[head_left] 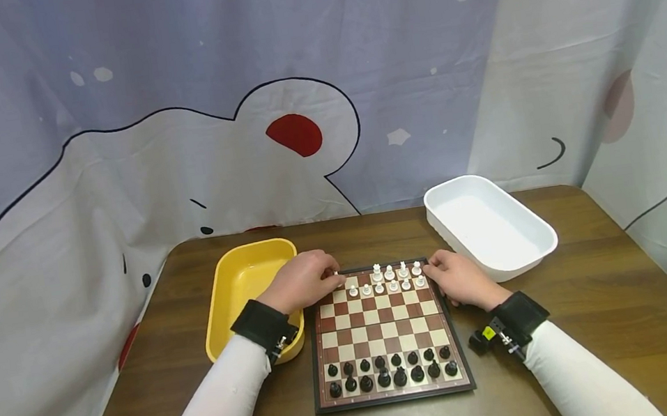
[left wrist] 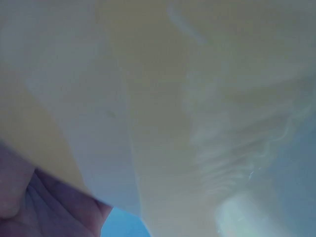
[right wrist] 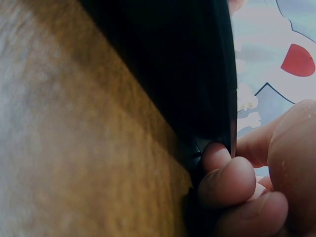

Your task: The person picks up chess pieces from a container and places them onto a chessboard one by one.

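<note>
A chessboard [head_left: 388,331] with a dark rim lies on the table. White chess pieces [head_left: 377,274] stand along its far side, and black chess pieces [head_left: 384,375] fill two rows at the near side. My left hand [head_left: 304,282] is over the far left corner, its thumb and fingertips bent close together; whether they pinch a piece or the rim is hidden. The left fingers cover some far squares. On the far right edge, my right hand [head_left: 461,277] grips the board's rim. In the right wrist view, curled fingers [right wrist: 229,182] lie against the board's side, with the thumb above.
A yellow tray [head_left: 215,308] stands left of the board, partly beneath my left wrist. To the far right is a white tray [head_left: 490,226], close beside my right hand. The wooden table [head_left: 603,285] ends at a patterned curtain [head_left: 404,72] behind.
</note>
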The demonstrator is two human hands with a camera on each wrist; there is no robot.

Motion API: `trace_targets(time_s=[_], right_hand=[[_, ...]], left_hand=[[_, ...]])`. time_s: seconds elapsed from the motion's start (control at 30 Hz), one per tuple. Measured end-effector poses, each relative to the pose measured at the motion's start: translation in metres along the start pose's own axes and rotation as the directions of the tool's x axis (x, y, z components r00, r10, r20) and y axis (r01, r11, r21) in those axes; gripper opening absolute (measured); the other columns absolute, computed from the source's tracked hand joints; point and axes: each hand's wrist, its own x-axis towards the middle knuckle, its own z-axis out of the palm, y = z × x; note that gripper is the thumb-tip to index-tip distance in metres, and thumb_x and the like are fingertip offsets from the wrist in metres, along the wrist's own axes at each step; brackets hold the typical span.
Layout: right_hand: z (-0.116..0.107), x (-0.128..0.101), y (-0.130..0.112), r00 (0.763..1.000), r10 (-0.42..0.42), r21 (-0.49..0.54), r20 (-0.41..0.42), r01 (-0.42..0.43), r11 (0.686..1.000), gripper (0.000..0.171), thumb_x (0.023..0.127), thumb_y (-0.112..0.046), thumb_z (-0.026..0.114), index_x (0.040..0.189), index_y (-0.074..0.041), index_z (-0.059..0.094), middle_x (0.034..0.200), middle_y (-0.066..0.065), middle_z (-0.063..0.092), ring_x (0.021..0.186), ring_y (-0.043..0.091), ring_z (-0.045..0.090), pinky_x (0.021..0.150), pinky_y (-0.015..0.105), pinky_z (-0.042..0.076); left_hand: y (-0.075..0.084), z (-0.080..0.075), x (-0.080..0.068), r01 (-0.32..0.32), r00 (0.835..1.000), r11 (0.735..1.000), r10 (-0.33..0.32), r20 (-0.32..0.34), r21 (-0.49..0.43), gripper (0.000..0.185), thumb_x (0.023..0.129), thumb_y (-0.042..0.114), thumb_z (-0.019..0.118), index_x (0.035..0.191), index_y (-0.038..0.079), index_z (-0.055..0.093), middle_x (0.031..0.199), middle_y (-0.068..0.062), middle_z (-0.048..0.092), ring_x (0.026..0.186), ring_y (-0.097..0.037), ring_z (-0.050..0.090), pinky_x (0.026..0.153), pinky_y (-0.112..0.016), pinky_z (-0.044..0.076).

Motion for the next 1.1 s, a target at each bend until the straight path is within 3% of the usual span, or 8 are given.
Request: trace_targets(time_s=[0.3,0.5,0.67,0.8,1.0,1.1], right_hand=[[-0.001,-0.001,-0.001,1.0,0.003,0.006,0.002,-0.003,1.0,0.028,0.116,-0.026,0.052,0.118,0.0,0.062,0.068,0.008,0.062,0.043,0.018,0.055,0.043,0.034,0.044],[0.0,0.0,0.0,1.0,-0.001,-0.001,0.0,0.001,1.0,0.028,0.116,-0.026,0.053,0.117,0.0,0.062,0.068,0.008,0.062,0.043,0.018,0.055,0.043,0.034,0.044],[0.0,0.0,0.002,1.0,-0.002,-0.008,0.004,0.002,1.0,0.028,0.116,-0.027,0.053,0.118,0.0,0.062,0.069,0.007,0.062,0.043,0.019,0.056,0.043,0.034,0.045],[-0.001,0.001,0.002,1.0,0.0,-0.008,0.002,0.0,1.0,0.028,0.116,-0.027,0.053,0.118,0.0,0.062,0.069,0.008,0.062,0.043,0.019,0.056,0.043,0.034,0.045],[-0.001,0.001,0.002,1.0,0.001,-0.006,0.005,-0.001,1.0,0.028,0.116,-0.026,0.053,0.119,0.0,0.062,0.07,0.008,0.062,0.043,0.019,0.056,0.043,0.035,0.045],[0.0,0.001,0.002,1.0,0.005,-0.008,0.004,-0.005,1.0,0.028,0.116,-0.027,0.053,0.119,0.0,0.062,0.069,0.008,0.062,0.043,0.019,0.056,0.043,0.034,0.045]], left_hand=[[0.0,-0.026,-0.011,0.01,0.996,1.0,-0.011,-0.086,-0.014,0.028,0.105,0.031,0.081,0.123,0.01,0.082,0.105,-0.001,0.073,0.091,-0.017,0.065,0.082,-0.034,0.058],[-0.009,-0.046,-0.031,0.061,0.991,0.995,-0.07,-0.114,-0.077,0.028,0.106,0.03,0.079,0.125,0.01,0.081,0.106,0.0,0.073,0.09,-0.017,0.065,0.08,-0.036,0.058],[-0.021,-0.055,-0.047,0.082,0.989,0.991,-0.094,-0.114,-0.106,0.019,0.106,0.026,0.079,0.118,0.012,0.082,0.102,0.001,0.075,0.087,-0.017,0.065,0.078,-0.037,0.057],[-0.029,-0.058,-0.055,0.099,0.99,0.991,-0.107,-0.09,-0.09,0.018,0.106,0.025,0.079,0.117,0.011,0.083,0.1,0.001,0.076,0.087,-0.017,0.066,0.08,-0.039,0.057],[-0.035,-0.059,-0.066,0.193,0.981,0.976,-0.192,0.021,-0.1,0.027,0.104,0.023,0.081,0.124,0.006,0.083,0.103,-0.002,0.077,0.087,-0.019,0.066,0.081,-0.039,0.059],[-0.036,-0.057,-0.07,0.199,0.979,0.975,-0.195,0.05,-0.094,0.025,0.103,0.022,0.081,0.123,0.006,0.083,0.102,-0.001,0.078,0.088,-0.019,0.066,0.082,-0.039,0.06]])
